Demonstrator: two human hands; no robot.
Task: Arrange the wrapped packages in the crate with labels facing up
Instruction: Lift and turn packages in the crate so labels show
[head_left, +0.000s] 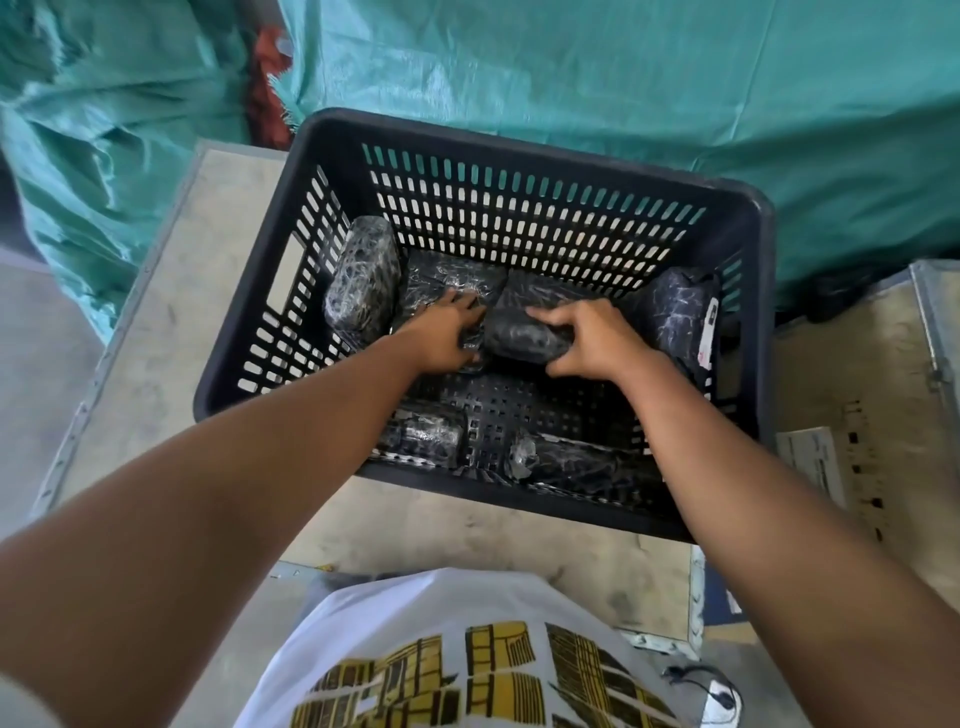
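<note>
A black slotted plastic crate (519, 156) stands on a wooden platform in front of me. Several black plastic-wrapped packages lie inside. My left hand (447, 332) presses on a flat package (452, 275) at the back middle. My right hand (592, 338) grips a rounded package (524, 335) beside it. One package (361, 280) leans against the left wall. Another (675, 317) leans on the right wall, with a white label on its side edge. Two more packages (426, 434) (571, 465) lie by the near wall.
The crate rests on a pale wooden platform (171, 332) with metal edging. Large teal woven sacks (623, 78) rise behind and to the left. A second wooden surface (857, 415) with a white paper slip sits at the right. My white printed shirt fills the bottom.
</note>
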